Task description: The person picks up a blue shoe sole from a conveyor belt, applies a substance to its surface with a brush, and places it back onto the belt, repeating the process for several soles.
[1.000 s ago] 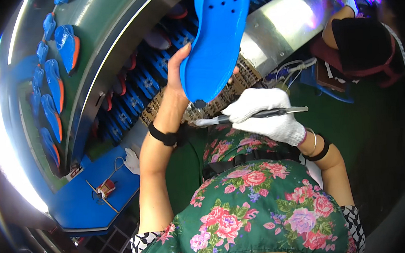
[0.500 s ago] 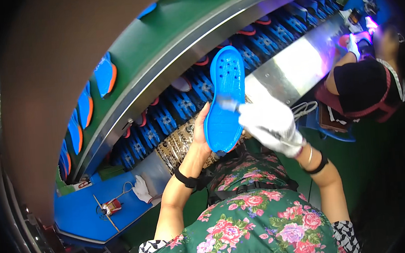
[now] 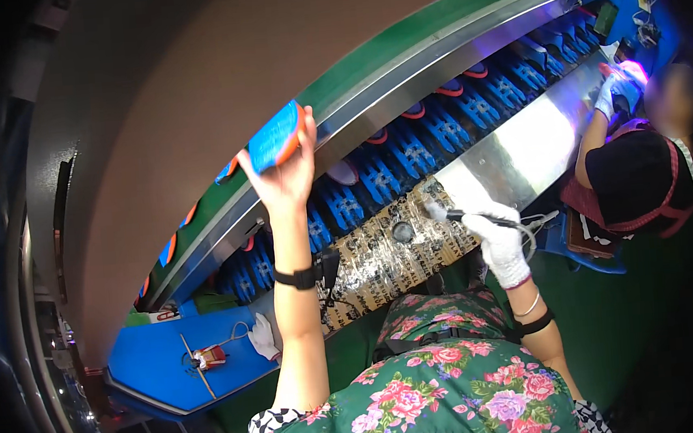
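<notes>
My bare left hand (image 3: 285, 176) is raised over the near edge of the green belt (image 3: 367, 68). Its thumb and fingers grip the two sides of a blue shoe sole (image 3: 273, 134) with an orange edge. Whether the sole rests on the belt I cannot tell. In a white knit glove, my right hand (image 3: 499, 245) is closed round the dark handle of a brush (image 3: 456, 215). The pale bristles point left above the tape-wrapped work ledge (image 3: 370, 263), and a light cord loops beside the handle. A round dark spot (image 3: 402, 231) lies on the ledge near the bristles.
More orange-edged blue soles (image 3: 168, 251) lie along the belt. Below the metal rail (image 3: 479, 35) runs a row of blue holders (image 3: 415, 156), some carrying shoe parts. A co-worker (image 3: 632, 169) sits at right. On the left, a blue table (image 3: 154, 358) bears a spare glove (image 3: 263, 337).
My left hand has carried the sole up and left, from in front of me to the belt. My right hand with the brush has drawn back slightly down and right, away from the sole.
</notes>
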### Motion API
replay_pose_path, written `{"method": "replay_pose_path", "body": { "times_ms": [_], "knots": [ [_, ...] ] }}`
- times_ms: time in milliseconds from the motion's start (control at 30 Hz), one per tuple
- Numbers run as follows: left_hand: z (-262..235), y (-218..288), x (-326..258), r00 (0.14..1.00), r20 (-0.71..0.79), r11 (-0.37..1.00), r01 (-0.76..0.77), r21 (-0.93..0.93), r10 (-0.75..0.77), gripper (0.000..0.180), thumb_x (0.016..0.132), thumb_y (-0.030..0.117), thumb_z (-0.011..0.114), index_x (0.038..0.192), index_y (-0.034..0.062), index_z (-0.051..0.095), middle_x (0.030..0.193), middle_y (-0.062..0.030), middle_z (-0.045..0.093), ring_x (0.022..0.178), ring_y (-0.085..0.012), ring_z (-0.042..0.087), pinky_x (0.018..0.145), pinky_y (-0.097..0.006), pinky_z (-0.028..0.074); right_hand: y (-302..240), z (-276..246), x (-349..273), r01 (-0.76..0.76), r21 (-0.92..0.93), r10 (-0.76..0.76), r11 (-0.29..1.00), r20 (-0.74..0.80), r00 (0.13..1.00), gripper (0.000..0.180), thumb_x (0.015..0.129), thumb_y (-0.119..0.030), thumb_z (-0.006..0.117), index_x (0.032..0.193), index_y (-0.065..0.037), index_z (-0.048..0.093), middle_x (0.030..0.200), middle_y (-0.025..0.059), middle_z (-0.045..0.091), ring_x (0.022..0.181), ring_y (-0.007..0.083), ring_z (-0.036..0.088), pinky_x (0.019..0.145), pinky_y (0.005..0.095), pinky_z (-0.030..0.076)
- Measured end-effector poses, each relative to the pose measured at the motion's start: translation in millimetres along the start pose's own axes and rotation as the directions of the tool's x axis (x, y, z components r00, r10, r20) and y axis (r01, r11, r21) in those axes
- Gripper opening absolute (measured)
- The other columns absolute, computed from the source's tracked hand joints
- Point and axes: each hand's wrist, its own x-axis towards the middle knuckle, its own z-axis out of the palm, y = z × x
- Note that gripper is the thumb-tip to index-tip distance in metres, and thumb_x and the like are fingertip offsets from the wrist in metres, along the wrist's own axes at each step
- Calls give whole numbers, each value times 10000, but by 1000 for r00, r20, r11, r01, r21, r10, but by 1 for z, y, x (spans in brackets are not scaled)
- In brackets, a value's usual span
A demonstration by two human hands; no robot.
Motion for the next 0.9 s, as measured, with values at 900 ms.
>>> {"method": "replay_pose_path", "body": {
  "times_ms": [900],
  "knots": [
    [49, 14, 87, 957, -258, 211, 228, 950, 130, 758, 1017, 416, 596, 1524, -74, 315, 1446, -316, 502, 1237, -382, 606, 1075, -446, 465, 43, -12, -5, -30, -176, 33, 984, 12, 999, 190, 868, 0, 747, 1055, 27, 767, 960, 93, 774, 869, 146, 711, 826, 283, 565]
  ]
}}
